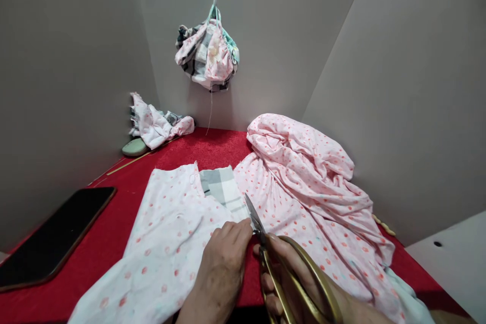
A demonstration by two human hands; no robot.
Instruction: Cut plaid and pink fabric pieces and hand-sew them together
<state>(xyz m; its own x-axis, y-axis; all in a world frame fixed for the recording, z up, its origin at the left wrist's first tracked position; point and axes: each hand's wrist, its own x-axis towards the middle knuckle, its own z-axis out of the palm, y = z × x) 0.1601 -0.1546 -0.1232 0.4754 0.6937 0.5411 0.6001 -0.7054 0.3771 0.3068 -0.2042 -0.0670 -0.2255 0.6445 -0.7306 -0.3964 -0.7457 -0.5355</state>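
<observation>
My right hand (277, 273) is closed around the gold handles of a pair of scissors (255, 217), whose blades point up and away over the cloth. Close beside the blades, my left hand (224, 263) has its fingers pressed together at the edge of the white fabric with pink dots (170, 233). A grey and white plaid piece (222, 187) shows under that fabric, near the blade tip. Pink dotted fabric (304, 202) lies to the right, gathered into a heap at the back. My left fingertips are partly hidden.
Red cloth (224, 144) covers the table between grey partition walls (273, 55). A black phone (56, 238) lies at the left. Fabric scraps (155, 124) and a green oval object (134, 147) sit at the back left. A bundle of gathered cloth pieces (208, 55) hangs above.
</observation>
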